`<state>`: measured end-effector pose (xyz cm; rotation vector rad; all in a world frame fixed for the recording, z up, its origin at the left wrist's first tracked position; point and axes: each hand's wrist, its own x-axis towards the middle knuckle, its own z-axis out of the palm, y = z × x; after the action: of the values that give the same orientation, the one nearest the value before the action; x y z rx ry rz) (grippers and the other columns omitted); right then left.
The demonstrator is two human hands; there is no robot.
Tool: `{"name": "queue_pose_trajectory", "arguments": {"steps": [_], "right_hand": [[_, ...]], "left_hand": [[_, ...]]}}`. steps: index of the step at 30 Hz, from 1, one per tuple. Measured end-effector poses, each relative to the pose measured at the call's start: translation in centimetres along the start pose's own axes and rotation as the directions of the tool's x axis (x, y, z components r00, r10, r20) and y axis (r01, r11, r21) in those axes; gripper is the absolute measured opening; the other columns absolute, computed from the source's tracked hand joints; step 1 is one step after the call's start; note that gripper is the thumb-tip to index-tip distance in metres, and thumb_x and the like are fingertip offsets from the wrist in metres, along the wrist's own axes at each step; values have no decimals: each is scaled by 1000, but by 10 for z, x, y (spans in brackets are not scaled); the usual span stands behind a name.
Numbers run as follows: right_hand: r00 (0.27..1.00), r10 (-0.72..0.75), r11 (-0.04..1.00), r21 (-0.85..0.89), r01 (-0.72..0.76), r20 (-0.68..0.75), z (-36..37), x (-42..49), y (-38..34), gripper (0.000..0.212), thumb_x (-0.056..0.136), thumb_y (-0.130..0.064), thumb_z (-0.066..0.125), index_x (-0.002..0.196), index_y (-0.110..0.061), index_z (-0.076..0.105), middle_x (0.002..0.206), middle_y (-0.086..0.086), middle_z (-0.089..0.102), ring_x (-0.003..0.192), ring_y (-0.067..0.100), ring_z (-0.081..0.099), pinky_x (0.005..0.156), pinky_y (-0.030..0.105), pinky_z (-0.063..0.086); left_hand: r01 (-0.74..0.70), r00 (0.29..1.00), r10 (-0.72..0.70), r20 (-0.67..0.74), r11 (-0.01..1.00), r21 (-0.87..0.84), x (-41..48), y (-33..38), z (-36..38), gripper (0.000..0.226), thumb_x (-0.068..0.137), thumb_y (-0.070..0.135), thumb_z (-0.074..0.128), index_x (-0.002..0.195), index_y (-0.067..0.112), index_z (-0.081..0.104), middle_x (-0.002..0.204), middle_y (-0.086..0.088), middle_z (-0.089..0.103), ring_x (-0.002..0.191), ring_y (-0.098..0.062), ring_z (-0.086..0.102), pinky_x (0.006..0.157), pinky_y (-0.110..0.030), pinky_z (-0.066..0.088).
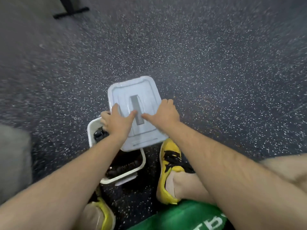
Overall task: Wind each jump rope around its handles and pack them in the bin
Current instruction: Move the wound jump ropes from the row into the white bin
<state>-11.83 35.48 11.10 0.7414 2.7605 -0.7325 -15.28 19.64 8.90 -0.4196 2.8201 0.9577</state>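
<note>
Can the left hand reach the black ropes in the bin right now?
Probably not yet. The left hand is busy gripping the pale grey plastic lid, which covers part of the white plastic bin. The black wound jump ropes lie beneath the forearm.

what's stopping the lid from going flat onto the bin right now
Nothing visible blocks it. The lid, held by the left hand and right hand, sits skewed past the bin, whose near part stays uncovered, with the black ropes below its rim.

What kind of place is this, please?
Probably a gym: speckled rubber floor, the black foot of some stand, and coiled jump ropes in a white bin.
</note>
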Motion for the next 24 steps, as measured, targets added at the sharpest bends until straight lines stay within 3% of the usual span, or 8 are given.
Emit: {"name": "queue_pose_trajectory", "arguments": {"steps": [5, 11, 13, 15, 17, 19, 22, 24], "right_hand": [[988, -63, 995, -67, 73, 139, 55, -54, -51, 116, 63, -82, 69, 142, -6, 32, 137, 11, 36, 126, 30, 46, 92, 43, 48], [975, -36, 979, -189, 79, 221, 99, -83, -61, 125, 65, -81, 68, 150, -2, 20, 144, 13, 32, 131, 30, 38, 99, 44, 46], [976, -28, 974, -214, 75, 215, 105, -81, -60, 126, 67, -80, 67, 151, -1, 17, 145, 13, 31, 133, 30, 36, 101, 43, 45], [973, -13, 973, -220, 65, 230, 108, -77, -58, 125, 67, -80, 66, 151, -1, 18, 145, 13, 31, 133, 31, 36, 102, 44, 45], [967, 15, 973, -226, 45, 256, 110, -74, -56, 124, 67, -80, 66, 150, 0, 20, 143, 12, 32, 132, 32, 39, 101, 44, 45], [965, 18, 965, -257, 51, 261, 111, -68, -55, 120, 67, -78, 69, 147, 1, 25, 140, 12, 36, 129, 31, 46, 96, 42, 47], [943, 33, 936, -342, 87, 331, 99, -51, -62, 100, 70, -71, 75, 134, -1, 42, 128, 10, 53, 115, 28, 60, 80, 35, 48], [910, 8, 859, -469, 206, 414, 87, -34, -75, 75, 78, -64, 73, 124, -7, 56, 122, 7, 60, 108, 26, 64, 79, 34, 49]], "left_hand": [[120, 993, -119, -20, 987, 105, -20, -76, -44, 86, 71, 71, 74, 141, 34, 42, 138, -14, 34, 123, -35, 33, 105, -51, 35], [224, 964, -247, 95, 953, 203, -33, -121, -43, 99, 69, 77, 71, 150, 37, 29, 138, -13, 28, 122, -32, 31, 103, -46, 36], [173, 971, -209, 112, 948, 267, -29, -123, -39, 101, 70, 79, 69, 149, 30, 31, 148, -13, 19, 130, -33, 27, 106, -46, 36], [48, 986, -98, 137, 944, 326, -22, -122, -37, 106, 72, 75, 70, 155, 29, 22, 163, -9, -3, 144, -36, 14, 115, -49, 29], [-131, 965, 31, 259, 917, 376, -13, -120, -38, 106, 80, 69, 67, 158, 44, 0, 165, -4, -24, 151, -41, -10, 122, -55, 14], [-253, 917, 76, 391, 869, 425, -4, -120, -37, 94, 87, 71, 56, 154, 53, -8, 164, -4, -31, 148, -47, -25, 122, -62, 2], [-284, 892, 35, 451, 819, 499, 7, -123, -32, 97, 81, 85, 43, 152, 53, -15, 162, -9, -34, 144, -52, -28, 120, -66, -2], [-278, 891, 24, 453, 817, 504, 12, -125, -30, 102, 77, 91, 40, 151, 53, -19, 162, -10, -34, 144, -53, -28, 120, -66, -2]]}}
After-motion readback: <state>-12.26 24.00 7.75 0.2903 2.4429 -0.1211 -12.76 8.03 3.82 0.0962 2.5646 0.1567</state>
